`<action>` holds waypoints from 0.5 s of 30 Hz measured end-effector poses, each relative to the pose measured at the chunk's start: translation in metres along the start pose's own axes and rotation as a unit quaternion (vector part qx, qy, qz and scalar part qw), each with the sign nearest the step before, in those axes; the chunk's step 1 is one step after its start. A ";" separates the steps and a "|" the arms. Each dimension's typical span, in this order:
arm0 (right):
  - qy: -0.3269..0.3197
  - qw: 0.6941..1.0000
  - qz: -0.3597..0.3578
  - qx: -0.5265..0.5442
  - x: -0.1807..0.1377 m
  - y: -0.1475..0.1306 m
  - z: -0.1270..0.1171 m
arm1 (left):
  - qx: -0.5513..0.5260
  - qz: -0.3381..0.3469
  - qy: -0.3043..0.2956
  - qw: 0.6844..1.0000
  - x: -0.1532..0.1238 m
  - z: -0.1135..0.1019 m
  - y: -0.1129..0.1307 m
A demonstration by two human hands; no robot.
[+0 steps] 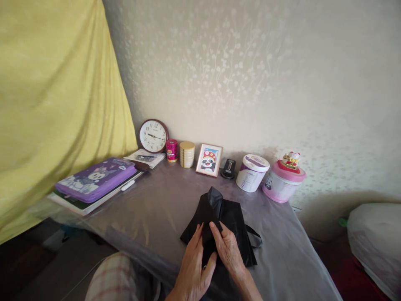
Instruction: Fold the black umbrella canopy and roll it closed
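Observation:
A black folding umbrella lies near the table's front edge, its canopy loose and spread in flat folds. A thin strap loops out from its right side. My left hand is wrapped round the left side of the cloth near the middle, with the thumb toward me. From the right, my right hand grips a raised fold, thumb on top and the other fingers partly hidden. Between the hands the black cloth stands up in a narrow ridge. A small shiny spot shows low beside my left thumb; I cannot make out what it is.
A purple case rests on books at the left. Along the wall stand a clock, a pink tin, a yellow-lidded jar, a framed panda picture, a small black device, a white tub and a pink-lidded tub.

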State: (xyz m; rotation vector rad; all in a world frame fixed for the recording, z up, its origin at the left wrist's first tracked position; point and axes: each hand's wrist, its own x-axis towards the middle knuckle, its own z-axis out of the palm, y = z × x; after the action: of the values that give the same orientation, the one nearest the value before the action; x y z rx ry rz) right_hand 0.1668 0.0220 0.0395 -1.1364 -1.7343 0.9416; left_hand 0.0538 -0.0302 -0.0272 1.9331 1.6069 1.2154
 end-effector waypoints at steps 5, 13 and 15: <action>-0.042 0.998 -0.041 -0.018 -0.004 -0.005 -0.003 | -0.070 -0.055 0.016 0.996 0.003 0.002 0.003; -0.074 0.992 -0.084 -0.056 -0.011 0.000 -0.005 | -0.163 -0.110 0.087 0.977 0.001 -0.004 0.009; -0.080 0.991 -0.089 -0.063 -0.011 0.002 -0.004 | -0.171 -0.124 0.093 0.973 0.002 -0.005 0.008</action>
State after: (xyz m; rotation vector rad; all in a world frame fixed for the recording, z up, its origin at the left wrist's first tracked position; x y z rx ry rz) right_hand 0.1737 0.0131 0.0364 -0.9863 -2.0138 0.8417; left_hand 0.0551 -0.0324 -0.0177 1.4003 1.5476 1.4869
